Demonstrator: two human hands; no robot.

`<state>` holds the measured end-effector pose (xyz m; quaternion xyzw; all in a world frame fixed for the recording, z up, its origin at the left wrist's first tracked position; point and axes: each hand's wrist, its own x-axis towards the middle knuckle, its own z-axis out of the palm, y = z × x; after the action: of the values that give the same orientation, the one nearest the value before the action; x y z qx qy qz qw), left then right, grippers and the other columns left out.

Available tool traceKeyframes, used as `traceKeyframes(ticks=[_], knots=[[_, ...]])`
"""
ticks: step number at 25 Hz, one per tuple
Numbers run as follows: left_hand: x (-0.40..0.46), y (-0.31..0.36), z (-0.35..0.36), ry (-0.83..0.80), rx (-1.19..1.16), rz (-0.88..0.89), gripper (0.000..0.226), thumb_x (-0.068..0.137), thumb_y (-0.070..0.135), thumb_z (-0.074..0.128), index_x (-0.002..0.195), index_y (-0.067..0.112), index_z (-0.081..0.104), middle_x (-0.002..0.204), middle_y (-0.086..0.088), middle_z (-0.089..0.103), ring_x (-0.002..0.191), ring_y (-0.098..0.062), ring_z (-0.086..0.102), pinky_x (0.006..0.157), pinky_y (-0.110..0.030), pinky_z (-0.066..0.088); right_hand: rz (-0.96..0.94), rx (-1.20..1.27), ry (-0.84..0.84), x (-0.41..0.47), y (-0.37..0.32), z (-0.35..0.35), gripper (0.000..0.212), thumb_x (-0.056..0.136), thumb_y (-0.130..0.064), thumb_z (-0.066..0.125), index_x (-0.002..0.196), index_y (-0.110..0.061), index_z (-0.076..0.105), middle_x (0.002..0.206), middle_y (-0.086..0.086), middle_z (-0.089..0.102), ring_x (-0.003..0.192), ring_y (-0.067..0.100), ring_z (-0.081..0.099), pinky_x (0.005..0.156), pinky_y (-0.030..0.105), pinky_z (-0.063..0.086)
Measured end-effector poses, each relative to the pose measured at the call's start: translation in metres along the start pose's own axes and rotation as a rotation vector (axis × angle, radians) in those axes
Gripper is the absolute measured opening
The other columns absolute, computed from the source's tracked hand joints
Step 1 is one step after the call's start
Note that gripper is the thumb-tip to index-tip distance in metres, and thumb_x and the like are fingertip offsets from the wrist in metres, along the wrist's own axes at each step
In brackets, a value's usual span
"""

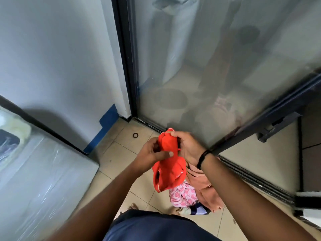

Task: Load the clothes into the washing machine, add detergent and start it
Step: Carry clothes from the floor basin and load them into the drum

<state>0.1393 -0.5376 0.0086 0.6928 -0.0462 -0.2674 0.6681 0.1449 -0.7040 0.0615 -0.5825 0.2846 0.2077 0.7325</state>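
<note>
Both hands, left hand and right hand, grip a red garment over tiled floor (frosted glass door behind).

No text, label or number is readable anywhere (motion blur throughout).

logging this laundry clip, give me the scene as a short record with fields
held item: red garment, off the floor, hanging down
left hand: grips the garment's upper part
right hand: grips its top edge; black wristband
floor pile: pink patterned cloth and peach cloth on the tiles, below the garment
washer: at left, wrapped in plastic film; whether its lid is open cannot be told
behind: frosted glass door
floor: small dark ring near the door track
</note>
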Motion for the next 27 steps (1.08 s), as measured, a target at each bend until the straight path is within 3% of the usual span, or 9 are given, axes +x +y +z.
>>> traceKeyframes(ticks=[3,5,8,11,15,17,20,23,27], knots=[[0.000,-0.002,-0.021,0.184,0.114,0.032,0.036,0.072,0.025,0.076,0.101,0.015,0.057,0.084,-0.003,0.072,0.076,-0.019,0.068,0.070,-0.044,0.056,-0.383,-0.733,0.133,0.012,0.012,0.026,0.060,0.071,-0.075,0.056,0.082,-0.017,0.072,0.077,-0.002,0.054,0.078,0.019,0.050,0.074,0.035,0.040],[-0.002,0.006,-0.031,0.259,-0.014,-0.003,0.029,0.086,-0.004,0.062,0.100,0.016,0.044,0.066,0.007,0.067,0.060,-0.008,0.060,0.058,-0.032,0.049,-0.835,-1.214,0.290,0.009,0.023,0.034,0.066,0.071,-0.083,0.054,0.106,-0.030,0.072,0.099,-0.002,0.053,0.097,0.020,0.050,0.088,0.034,0.043],[-0.006,0.025,-0.050,0.285,-0.384,-0.136,0.034,0.093,-0.006,0.064,0.111,0.014,0.043,0.074,-0.005,0.069,0.063,-0.018,0.064,0.059,-0.032,0.051,-1.174,-1.407,0.054,0.003,0.035,0.040,0.108,0.067,-0.080,0.066,0.154,-0.023,0.036,0.156,0.016,0.030,0.145,0.033,0.030,0.120,0.041,0.026],[-0.015,0.042,-0.080,0.140,-0.620,-0.213,0.032,0.093,0.002,0.065,0.123,0.002,0.054,0.106,-0.029,0.067,0.091,-0.032,0.065,0.081,-0.041,0.057,-1.336,-1.408,-0.103,0.020,0.041,0.049,0.089,0.081,-0.044,0.068,0.155,-0.015,0.027,0.159,0.020,0.029,0.148,0.034,0.030,0.122,0.040,0.025],[-0.036,0.051,-0.114,0.332,-0.047,0.041,0.049,0.080,0.051,0.076,0.118,0.023,0.062,0.112,0.001,0.068,0.106,-0.020,0.061,0.092,-0.037,0.051,-0.988,-1.074,-0.129,0.026,0.030,0.083,0.054,0.082,-0.018,0.063,0.135,-0.020,0.053,0.127,0.004,0.065,0.114,0.018,0.062,0.095,0.027,0.047],[-0.052,0.043,-0.127,0.353,0.636,0.231,0.097,0.060,0.086,0.069,0.144,0.045,0.043,0.154,0.004,0.038,0.144,-0.020,0.035,0.117,-0.047,0.030,-0.774,-0.850,-0.058,0.040,0.025,0.101,0.028,0.083,-0.029,0.071,0.109,-0.026,0.062,0.098,-0.005,0.071,0.089,0.008,0.065,0.080,0.028,0.048],[-0.072,0.028,-0.133,0.258,1.187,0.501,0.132,0.053,0.085,0.074,0.159,0.050,0.006,0.171,-0.001,-0.012,0.157,-0.032,-0.012,0.122,-0.060,-0.002,-0.339,-0.444,-0.072,0.052,0.010,0.135,0.046,0.083,-0.059,0.069,0.110,-0.022,0.069,0.103,0.003,0.076,0.103,0.024,0.070,0.095,0.048,0.053],[-0.078,0.009,-0.140,0.277,1.234,0.504,0.122,0.065,0.052,0.084,0.160,0.047,0.007,0.171,-0.002,0.007,0.156,-0.031,0.012,0.122,-0.061,0.021,0.103,-0.165,-0.368,0.039,-0.004,0.163,0.035,0.100,-0.035,0.054,0.120,-0.011,0.070,0.114,0.020,0.072,0.105,0.035,0.069,0.097,0.049,0.054],[-0.083,0.003,-0.173,0.502,1.026,0.494,0.072,0.069,0.044,0.070,0.139,0.034,0.053,0.128,0.004,0.064,0.111,-0.025,0.066,0.081,-0.044,0.057,0.019,-0.470,-0.388,0.048,-0.005,0.191,0.046,0.096,-0.049,0.057,0.121,-0.012,0.068,0.111,0.015,0.074,0.104,0.028,0.070,0.104,0.048,0.050]])
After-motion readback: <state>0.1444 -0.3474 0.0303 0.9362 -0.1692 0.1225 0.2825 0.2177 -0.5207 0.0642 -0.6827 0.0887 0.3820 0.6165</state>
